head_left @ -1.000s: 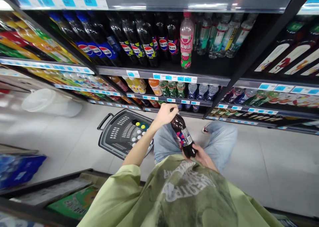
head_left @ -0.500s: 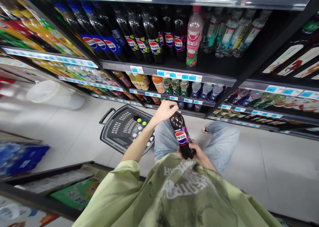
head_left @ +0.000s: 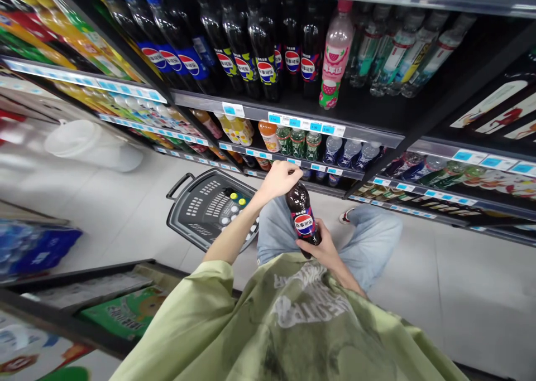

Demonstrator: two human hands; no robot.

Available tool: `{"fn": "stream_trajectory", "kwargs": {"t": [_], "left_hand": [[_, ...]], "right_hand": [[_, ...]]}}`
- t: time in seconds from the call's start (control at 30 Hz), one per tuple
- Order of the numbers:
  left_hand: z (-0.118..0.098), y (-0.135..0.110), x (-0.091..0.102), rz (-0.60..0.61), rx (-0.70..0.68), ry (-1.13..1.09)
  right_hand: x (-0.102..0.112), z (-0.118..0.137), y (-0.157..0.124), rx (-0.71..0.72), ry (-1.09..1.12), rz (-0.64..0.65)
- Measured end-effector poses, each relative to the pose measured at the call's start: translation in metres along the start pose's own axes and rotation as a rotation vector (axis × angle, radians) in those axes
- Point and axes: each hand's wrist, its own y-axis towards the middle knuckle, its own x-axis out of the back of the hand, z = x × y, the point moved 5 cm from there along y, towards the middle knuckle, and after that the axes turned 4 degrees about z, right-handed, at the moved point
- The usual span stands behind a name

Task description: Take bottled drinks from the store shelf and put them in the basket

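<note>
A dark cola bottle (head_left: 304, 222) with a red, white and blue label stands slightly tilted in front of my body, held by both hands. My left hand (head_left: 281, 178) is closed over its top, and the cap is hidden under the fingers. Lower down, my right hand (head_left: 319, 244) wraps around the bottle near its base. To the left on the floor is a grey shopping basket (head_left: 201, 202) holding several bottles with yellow and white caps.
Shelves (head_left: 377, 130) of drinks run across the front, with a pink bottle (head_left: 336, 54) among the colas. A white bucket (head_left: 92, 146) stands on the floor at left. Behind it, nearer me, is a dark-framed rack (head_left: 138, 269) with green packs.
My right hand has shifted up the bottle a little, and its fingers now show around the lower part. The left hand stays on the top. The view has moved slightly.
</note>
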Motion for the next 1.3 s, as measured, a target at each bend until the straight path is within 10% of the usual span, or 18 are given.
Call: {"fn": "stream_trajectory", "kwargs": {"t": [0.47,0.9,1.3], "left_hand": [[-0.019,0.0,-0.006,0.105,-0.169,-0.101],[-0.039,-0.003,-0.006,0.016,-0.113,0.056],[-0.038,-0.001,-0.021,0.164,-0.193,-0.057]], "right_hand": [[-0.021,-0.014,-0.014,-0.236,0.584,0.585],[0.006,0.023,-0.003,0.037,-0.15,-0.008],[-0.023,0.005,-0.023,-0.278,0.637,0.583]]}}
